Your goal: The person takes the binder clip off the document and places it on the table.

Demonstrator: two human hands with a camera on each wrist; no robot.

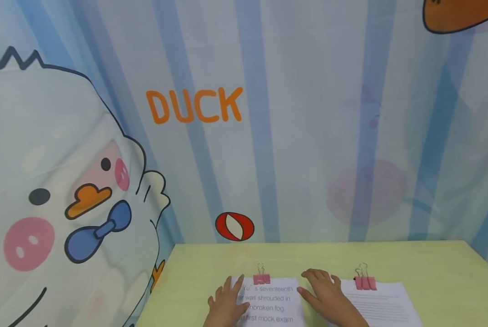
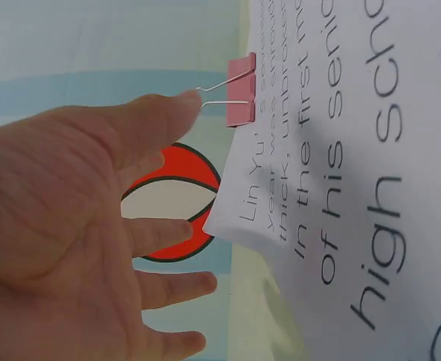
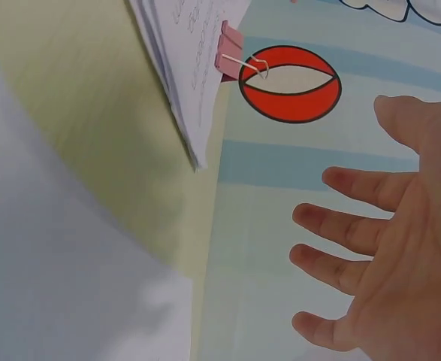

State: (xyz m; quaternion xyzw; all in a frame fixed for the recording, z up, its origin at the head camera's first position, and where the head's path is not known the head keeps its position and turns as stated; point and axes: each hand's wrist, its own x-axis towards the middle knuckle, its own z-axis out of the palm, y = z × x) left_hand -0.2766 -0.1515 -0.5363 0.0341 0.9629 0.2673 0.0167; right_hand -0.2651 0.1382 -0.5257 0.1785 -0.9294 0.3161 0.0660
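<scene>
The left hand [image 1: 225,305] and right hand [image 1: 328,295], fingers spread, flank the paper stack [image 1: 273,303]; its clipped end points away, long axis unclear.

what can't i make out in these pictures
- Left papers, head view: some line beginnings hidden by the left hand; lower part cut off by the bottom edge.
- Right papers, head view: print too small to read; lower part cut off by the bottom edge.
- Orange shape, head view: cut off by the top edge.
</scene>
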